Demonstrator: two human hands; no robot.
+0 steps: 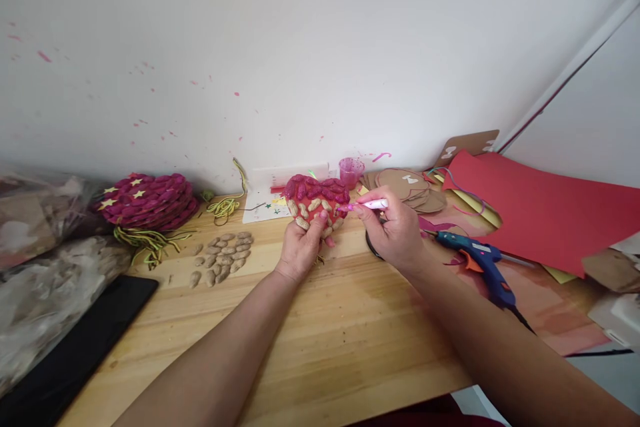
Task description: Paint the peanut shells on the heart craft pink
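My left hand [300,247] grips a red card piece [314,199] by its lower edge, thumb in front. Peanuts in their shells cover the card; the upper ones are magenta, the lower ones bare tan. My right hand [397,230] pinches a paintbrush [375,204] with a white, pink-stained handle. Its pink tip touches or nearly touches the peanuts at the card's right side. Behind the card stands a clear cup stained with pink paint [351,172]. Loose peanuts [225,257] lie on the table left of my left hand.
Magenta peanut-covered pieces with yellow stars [150,200] are stacked at left, near plastic bags [60,293] and a black flat object [85,347]. At right lie a blue glue gun [483,260], brown cardboard cutouts [410,187] and a red sheet [545,207]. Yarn [225,207] lies near the wall.
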